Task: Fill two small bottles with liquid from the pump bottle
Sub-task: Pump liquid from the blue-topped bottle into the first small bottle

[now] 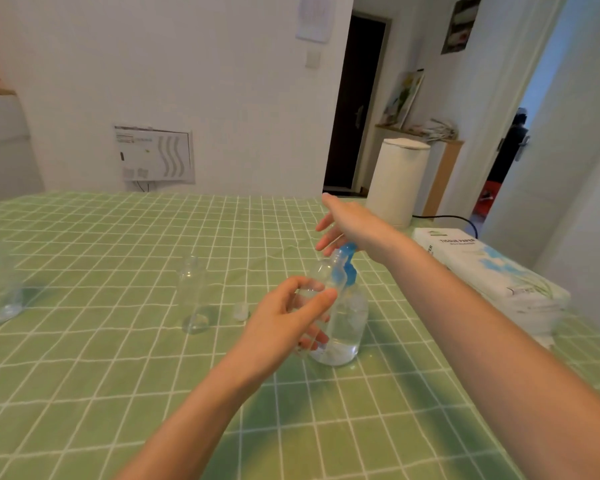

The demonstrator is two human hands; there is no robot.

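Now the left hand (291,315) grips a small clear plastic bottle (321,271), near upright, mouth at the blue spout of the clear pump bottle (349,323). The right hand (347,225), fingers straight, rests directly above on the pump head. A second small clear bottle (192,292) waits further left.

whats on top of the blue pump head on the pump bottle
The right hand lies on the blue pump head, fingers straight. Its palm covers the head's top, so the contact itself is hidden; only the head's lower blue part shows.
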